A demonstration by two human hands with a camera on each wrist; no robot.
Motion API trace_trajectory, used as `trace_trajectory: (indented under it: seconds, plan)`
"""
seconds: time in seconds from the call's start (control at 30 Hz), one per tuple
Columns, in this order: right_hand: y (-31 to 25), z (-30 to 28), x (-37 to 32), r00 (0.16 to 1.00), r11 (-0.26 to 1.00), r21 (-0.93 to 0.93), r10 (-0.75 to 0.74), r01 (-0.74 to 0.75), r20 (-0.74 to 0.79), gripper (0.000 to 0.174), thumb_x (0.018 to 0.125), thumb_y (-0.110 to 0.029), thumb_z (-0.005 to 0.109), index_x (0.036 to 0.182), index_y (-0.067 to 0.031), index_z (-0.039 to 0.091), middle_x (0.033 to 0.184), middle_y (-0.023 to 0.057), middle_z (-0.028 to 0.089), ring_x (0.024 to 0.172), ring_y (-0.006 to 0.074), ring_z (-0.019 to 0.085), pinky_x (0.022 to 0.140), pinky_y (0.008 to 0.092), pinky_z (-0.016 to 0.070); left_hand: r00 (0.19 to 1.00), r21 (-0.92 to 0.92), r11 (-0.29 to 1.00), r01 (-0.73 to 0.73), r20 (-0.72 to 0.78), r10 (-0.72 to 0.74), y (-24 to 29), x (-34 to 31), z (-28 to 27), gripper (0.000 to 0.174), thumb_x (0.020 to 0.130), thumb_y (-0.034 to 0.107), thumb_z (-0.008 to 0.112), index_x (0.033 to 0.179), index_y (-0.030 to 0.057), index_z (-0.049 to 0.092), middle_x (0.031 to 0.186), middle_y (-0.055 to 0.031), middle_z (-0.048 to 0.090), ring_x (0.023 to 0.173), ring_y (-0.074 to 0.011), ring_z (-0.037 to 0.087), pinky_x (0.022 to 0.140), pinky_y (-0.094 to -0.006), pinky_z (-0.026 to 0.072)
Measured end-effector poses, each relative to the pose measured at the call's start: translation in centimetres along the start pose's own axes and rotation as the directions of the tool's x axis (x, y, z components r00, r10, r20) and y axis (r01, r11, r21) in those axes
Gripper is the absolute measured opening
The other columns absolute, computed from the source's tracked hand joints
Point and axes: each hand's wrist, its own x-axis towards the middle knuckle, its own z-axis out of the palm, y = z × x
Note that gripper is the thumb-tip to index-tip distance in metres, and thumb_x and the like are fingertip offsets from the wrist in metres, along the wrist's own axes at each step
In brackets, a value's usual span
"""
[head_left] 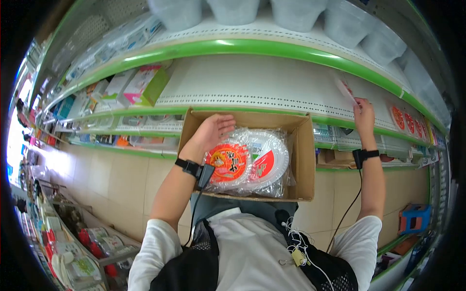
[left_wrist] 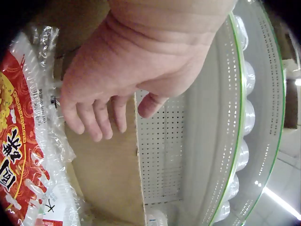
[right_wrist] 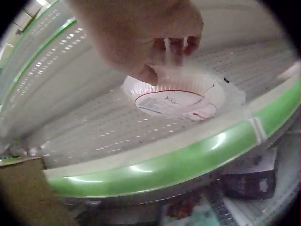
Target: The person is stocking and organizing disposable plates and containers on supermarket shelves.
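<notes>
In the head view my right hand (head_left: 365,119) reaches over the shelf at the right, pinching a clear-wrapped pack of paper plates (head_left: 345,91) by its edge. The right wrist view shows that pack tilted, thumb on its fluted rim and a white label with a red outline facing out. My left hand (head_left: 212,132), fingers extended and slightly bent, hovers at the far left corner of a cardboard box (head_left: 303,162). Inside the box lie a plate pack with a red-orange label (head_left: 227,164) and a white plate pack (head_left: 275,157) with a red and green label.
Green-edged shelves (head_left: 242,46) curve around the front. Clear plastic tubs (head_left: 238,10) line the upper shelf. Boxed goods (head_left: 145,85) stand at the left, and several red-labelled round packs (head_left: 398,118) at the right end. A blue stool (head_left: 414,219) stands lower right.
</notes>
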Motion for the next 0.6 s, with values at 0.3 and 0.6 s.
trace_trajectory:
  seconds: [0.3,0.6]
  plan:
    - [-21.4,-10.5,-7.2,0.861,0.746,0.535,-0.505,0.397,0.067,0.02,0.076,0.002,0.065,0.096,-0.002,0.068,0.094,0.011,0.067,0.087,0.0282,0.06,0.08,0.0363,0.0483,0.985,-0.22,0.96,-0.171,-0.005,0.174,0.6,-2.5,-0.8,0.038,0.095,0.033,0.048,0.12,0.0067,0.059,0.118,-0.0056,0.06,0.105,-0.0196,0.055,0.093,-0.0357,0.0426]
    - [-32.2,-6.6,-11.0,0.563,0.588,0.682,-0.769,0.435,0.303,0.025,0.078,-0.005,0.068,0.104,-0.0044,0.068,0.103,0.012,0.068,0.092,0.0286,0.063,0.084,0.037,0.0501,0.85,-0.786,0.532,-0.315,0.016,0.526,3.8,-5.9,-2.9,0.019,0.093,0.023,0.048,0.099,0.0085,0.058,0.091,-0.0038,0.061,0.074,-0.0172,0.053,0.071,-0.032,0.043]
